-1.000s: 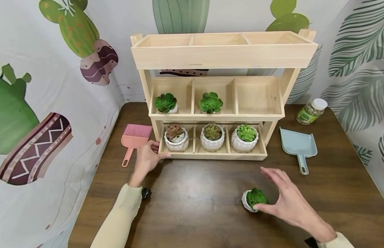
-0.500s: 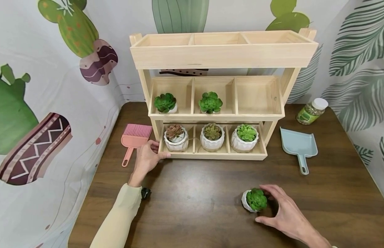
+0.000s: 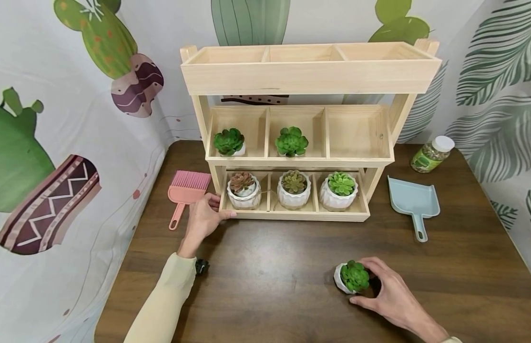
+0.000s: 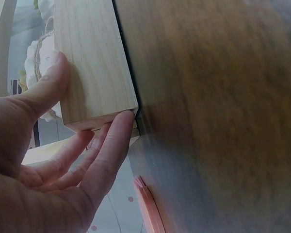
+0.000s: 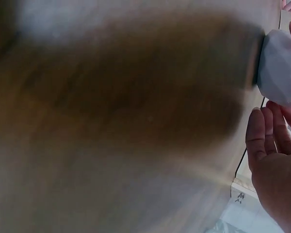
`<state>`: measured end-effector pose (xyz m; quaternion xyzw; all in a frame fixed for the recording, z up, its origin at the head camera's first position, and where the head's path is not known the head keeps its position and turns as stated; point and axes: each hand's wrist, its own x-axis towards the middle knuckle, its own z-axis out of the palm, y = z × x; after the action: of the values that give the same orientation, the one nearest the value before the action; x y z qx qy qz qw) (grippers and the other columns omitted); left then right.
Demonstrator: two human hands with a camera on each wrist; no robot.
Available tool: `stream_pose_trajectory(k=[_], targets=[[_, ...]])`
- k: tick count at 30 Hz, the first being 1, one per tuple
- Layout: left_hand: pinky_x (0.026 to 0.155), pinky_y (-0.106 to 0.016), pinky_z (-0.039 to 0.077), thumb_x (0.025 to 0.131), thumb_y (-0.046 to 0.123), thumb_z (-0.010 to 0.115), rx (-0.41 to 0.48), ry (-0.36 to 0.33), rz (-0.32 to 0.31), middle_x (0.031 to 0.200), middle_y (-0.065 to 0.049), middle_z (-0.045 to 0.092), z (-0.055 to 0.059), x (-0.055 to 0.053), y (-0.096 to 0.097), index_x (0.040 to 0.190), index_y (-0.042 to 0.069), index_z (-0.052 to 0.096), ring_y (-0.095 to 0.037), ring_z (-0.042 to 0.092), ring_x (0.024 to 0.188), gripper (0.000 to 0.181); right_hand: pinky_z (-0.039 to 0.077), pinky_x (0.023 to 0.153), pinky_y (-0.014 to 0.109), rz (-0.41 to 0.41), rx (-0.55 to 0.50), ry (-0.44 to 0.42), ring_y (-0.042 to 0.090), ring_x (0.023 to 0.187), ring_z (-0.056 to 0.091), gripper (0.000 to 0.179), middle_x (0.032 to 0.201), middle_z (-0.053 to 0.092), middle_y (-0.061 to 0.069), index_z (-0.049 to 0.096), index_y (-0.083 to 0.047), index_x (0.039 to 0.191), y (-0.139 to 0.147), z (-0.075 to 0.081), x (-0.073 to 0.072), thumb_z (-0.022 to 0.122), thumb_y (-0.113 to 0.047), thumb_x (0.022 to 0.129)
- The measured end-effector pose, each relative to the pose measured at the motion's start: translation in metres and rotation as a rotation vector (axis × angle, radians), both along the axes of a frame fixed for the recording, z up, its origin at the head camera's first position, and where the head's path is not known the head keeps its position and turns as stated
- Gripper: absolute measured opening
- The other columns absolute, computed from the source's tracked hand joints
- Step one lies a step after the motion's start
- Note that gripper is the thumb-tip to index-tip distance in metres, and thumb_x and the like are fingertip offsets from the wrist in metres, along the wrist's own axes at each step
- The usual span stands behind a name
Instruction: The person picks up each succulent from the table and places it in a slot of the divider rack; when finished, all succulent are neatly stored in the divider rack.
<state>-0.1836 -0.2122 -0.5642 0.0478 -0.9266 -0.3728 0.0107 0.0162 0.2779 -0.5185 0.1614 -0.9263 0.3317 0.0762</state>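
Note:
My left hand (image 3: 203,218) holds the left front corner of a pale wooden plant shelf (image 3: 300,216), thumb on the front board and fingers against its end in the left wrist view. On the table at lower right, a small green succulent in a white faceted pot (image 3: 353,276) leans toward me. Around its right side my right hand (image 3: 392,295) is spread, thumb near the pot's base and fingers beside the leaves. In the right wrist view the white pot (image 5: 280,68) is partly cut off, and firm contact cannot be made out.
Two green succulents (image 3: 229,142) occupy the middle tier's left and centre compartments. Three white pots (image 3: 293,193) fill the bottom tier. A pink brush (image 3: 184,190) lies left of the shelf; a blue dustpan (image 3: 414,200) and lidded jar (image 3: 432,154) are at right.
My right hand has moved down and come around the right side of the small potted succulent, its fingers drawing nearer. The left hand stays on the shelf corner.

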Motion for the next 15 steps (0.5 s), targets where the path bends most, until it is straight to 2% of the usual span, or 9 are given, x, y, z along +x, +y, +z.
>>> stream_pose_trajectory(k=[5, 15], targets=[[0.076, -0.036, 0.062, 0.059, 0.055, 0.107, 0.004, -0.009, 0.003, 0.094, -0.001, 0.084, -0.0056, -0.0025, -0.0030, 0.110, 0.015, 0.075, -0.013, 0.079, 0.083, 0.072, 0.038, 0.092, 0.000, -0.008, -0.007, 0.016, 0.000, 0.100, 0.065, 0.073, 0.114, 0.072, -0.005, 0.075, -0.012, 0.116, -0.0033, -0.0014, -0.0013, 0.109, -0.022, 0.052], [0.076, -0.036, 0.062, 0.058, 0.055, 0.107, -0.003, -0.004, 0.008, 0.093, 0.000, 0.084, -0.0080, -0.0037, -0.0032, 0.110, 0.016, 0.075, -0.012, 0.079, 0.083, 0.073, 0.039, 0.090, 0.000, -0.038, -0.026, 0.041, -0.002, 0.098, 0.065, 0.066, 0.110, 0.074, -0.005, 0.077, -0.011, 0.111, -0.0055, -0.0043, -0.0027, 0.107, -0.017, 0.053]])
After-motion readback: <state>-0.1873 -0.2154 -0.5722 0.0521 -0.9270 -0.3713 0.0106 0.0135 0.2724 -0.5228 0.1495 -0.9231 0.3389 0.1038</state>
